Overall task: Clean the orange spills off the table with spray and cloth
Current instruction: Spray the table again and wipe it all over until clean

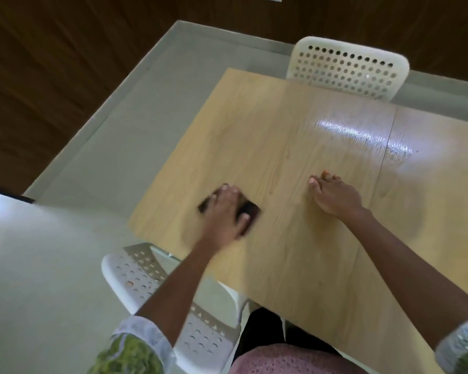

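Cloth point(247, 209), dark: lying under my left grip point(224, 209), which is pressing it flat-fingered near the counter point(295, 125) left edge. Right grip point(333, 195) is resting loosely curled, holding nothing.

From where I watched, the table point(295, 163) ran ahead and off to the right. My left hand point(224, 209) lay flat on the cloth point(250, 209) near the table's left edge, with the right hand point(333, 193) resting on the tabletop to its right, well apart. One chair point(346, 68) stood behind the far edge of the table, and another chair point(135, 271) sat at the near left corner, partly under my left arm
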